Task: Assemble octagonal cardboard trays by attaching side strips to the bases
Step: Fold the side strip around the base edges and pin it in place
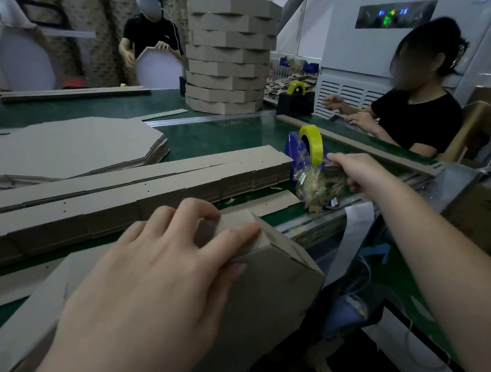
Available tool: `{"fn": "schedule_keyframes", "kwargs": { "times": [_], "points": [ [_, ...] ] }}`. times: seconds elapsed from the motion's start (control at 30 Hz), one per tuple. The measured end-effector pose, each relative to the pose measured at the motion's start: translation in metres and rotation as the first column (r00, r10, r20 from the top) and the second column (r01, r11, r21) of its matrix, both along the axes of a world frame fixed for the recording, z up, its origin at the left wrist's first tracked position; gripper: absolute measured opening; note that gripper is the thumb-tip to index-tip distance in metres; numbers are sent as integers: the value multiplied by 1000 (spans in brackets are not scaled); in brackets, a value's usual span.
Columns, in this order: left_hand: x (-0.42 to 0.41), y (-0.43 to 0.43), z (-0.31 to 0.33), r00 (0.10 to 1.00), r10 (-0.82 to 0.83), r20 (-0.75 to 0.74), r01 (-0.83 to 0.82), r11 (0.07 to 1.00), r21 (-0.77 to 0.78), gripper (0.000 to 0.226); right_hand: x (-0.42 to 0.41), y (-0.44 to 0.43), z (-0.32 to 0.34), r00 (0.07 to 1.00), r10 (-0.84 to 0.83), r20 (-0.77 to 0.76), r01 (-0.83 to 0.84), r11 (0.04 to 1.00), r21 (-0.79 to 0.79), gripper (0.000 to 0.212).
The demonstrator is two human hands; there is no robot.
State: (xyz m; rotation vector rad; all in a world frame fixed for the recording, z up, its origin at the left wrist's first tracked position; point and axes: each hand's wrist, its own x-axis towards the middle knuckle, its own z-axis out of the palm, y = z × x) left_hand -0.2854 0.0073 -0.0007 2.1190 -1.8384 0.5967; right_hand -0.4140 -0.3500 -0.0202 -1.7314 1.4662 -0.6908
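Observation:
An octagonal cardboard tray [274, 285] lies near the table's front edge with a side strip folded up around it. My left hand [155, 272] grips the tray's upper corner, fingers curled over the strip. My right hand [354, 171] reaches out to the blue tape dispenser [292, 151] with its yellow tape roll [312, 142], fingers pinching at the tape end by the cutter. A long stack of side strips [120, 193] lies across the middle. Flat octagonal bases [68, 148] are piled at the left.
A tall stack of finished trays [228, 55] stands at the back centre. Two people work across the green table [213, 136]: one at the back left holds a white octagon, one at the right sits beside a second dispenser [295, 97]. A tape-scrap wad [319, 187] hangs off the blue dispenser.

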Motion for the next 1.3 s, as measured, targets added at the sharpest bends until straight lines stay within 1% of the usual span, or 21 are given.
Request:
{"fn": "schedule_keyframes", "kwargs": {
  "times": [0.1,0.2,0.33,0.4,0.47,0.53,0.57,0.63,0.7,0.8,0.9,1.1,1.23,1.3],
  "points": [
    [1,0,0,1000,3,-12,-3,1000,-5,42,1,-3,-8,983,-8,184,11,1000,-20,20],
    [2,0,1,1000,-4,-14,3,1000,-12,41,3,-2,-9,935,-34,353,41,999,-13,11],
    [3,-1,1,1000,-12,-3,12,1000,-9,42,4,-6,-12,881,-119,457,74,991,115,24],
    [3,-2,0,1000,-8,-2,8,1000,-6,42,4,-7,-7,850,-157,503,73,981,182,23],
    [3,-2,0,1000,-9,0,9,1000,-10,42,6,-6,-3,813,-192,550,90,974,207,23],
    [4,-3,0,1000,-8,7,8,1000,-9,42,7,-1,-5,777,-199,597,109,977,184,20],
    [4,-3,0,1000,-6,4,6,1000,-6,42,7,2,-9,746,-194,638,115,980,164,17],
    [4,-4,1,1000,0,0,0,1000,-6,42,5,10,-18,672,-162,723,124,987,105,9],
    [4,-5,0,1000,3,0,-3,1000,-6,42,2,16,-26,628,-106,771,128,991,32,4],
    [5,-6,0,1000,2,-6,-2,1000,-12,42,2,21,-35,608,-48,792,146,988,-52,19],
    [5,-6,0,1000,-1,-5,1,1000,-18,42,2,24,-38,606,-17,796,148,985,-92,28],
    [5,-7,-1,1000,-5,-10,5,1000,-29,41,-2,31,-49,589,24,807,158,977,-145,24],
    [4,-6,-1,1000,-8,-19,7,999,-31,41,-5,34,-55,639,40,768,161,969,-185,24],
    [4,-5,0,999,-4,-36,3,1000,-30,41,-7,35,-55,695,40,718,168,962,-215,26]
  ]
}}
